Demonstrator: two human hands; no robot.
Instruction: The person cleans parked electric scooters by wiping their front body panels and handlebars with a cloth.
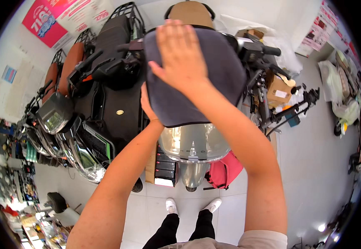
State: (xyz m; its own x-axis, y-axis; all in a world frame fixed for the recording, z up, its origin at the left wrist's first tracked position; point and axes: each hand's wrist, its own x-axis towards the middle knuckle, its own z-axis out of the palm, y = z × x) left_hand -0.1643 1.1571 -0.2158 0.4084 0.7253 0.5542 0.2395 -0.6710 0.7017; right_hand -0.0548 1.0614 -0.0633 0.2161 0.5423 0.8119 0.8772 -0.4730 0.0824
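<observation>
A dark grey, fabric-like panel (222,71) with black edging covers the handlebar area of a silver-grey scooter (196,140). My right hand (183,57) lies flat on its upper left part, with the thumb apart from the fingers. At the panel's left edge is my left hand (147,104), which holds it from the side; part of that hand is hidden behind the panel. A tan scooter seat (191,12) shows beyond the panel's far edge. The right handlebar grip (270,50) sticks out to the right.
Several scooters stand close on the left, including a black one (121,96). Beneath the silver front are a box of black packs (165,165) and a pink backpack (227,169). Right are a folded frame (273,115) and a cardboard carton (278,90). A wrapped scooter (339,84) stands farther right.
</observation>
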